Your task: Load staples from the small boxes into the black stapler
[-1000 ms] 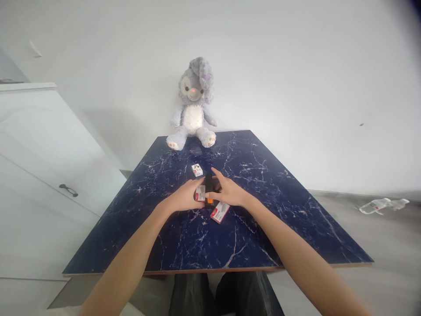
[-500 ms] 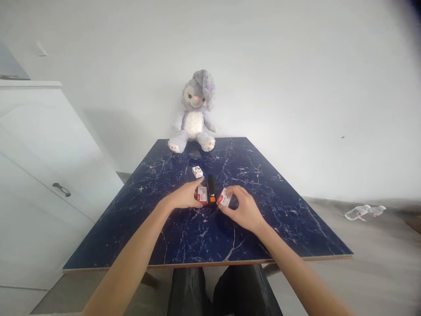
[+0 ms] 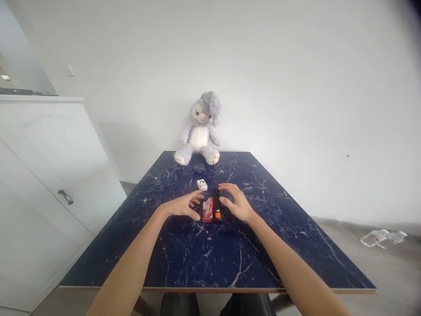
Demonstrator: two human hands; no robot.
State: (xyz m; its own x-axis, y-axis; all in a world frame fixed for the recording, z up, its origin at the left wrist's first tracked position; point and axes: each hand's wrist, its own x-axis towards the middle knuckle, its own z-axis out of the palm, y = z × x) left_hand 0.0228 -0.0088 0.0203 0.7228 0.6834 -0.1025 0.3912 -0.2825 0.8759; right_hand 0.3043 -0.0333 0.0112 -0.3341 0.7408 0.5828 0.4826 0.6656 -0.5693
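A black stapler-like object [image 3: 216,202] with an orange part at its near end lies lengthwise on the dark blue table. Against its left side are small red-and-white boxes [image 3: 208,208], one tilted on top of another. My left hand [image 3: 184,205] is just left of these boxes, thumb and fingers spread, holding nothing. On the other side, my right hand [image 3: 239,204] curves beside the black object with thumb and fingers apart; whether it touches is unclear. Beyond both hands lies a small white box [image 3: 202,184] with red and dark print.
A grey plush toy [image 3: 200,131] sits at the table's [image 3: 210,263] far edge against the wall. To the left stands a white cabinet [image 3: 39,188] with a dark handle. Clear plastic items [image 3: 378,237] lie on the floor at right.
My right hand has let go of the red-and-white box, which now leans on the box left of the black object. My left hand has drawn back slightly and opened. The view has tilted up.
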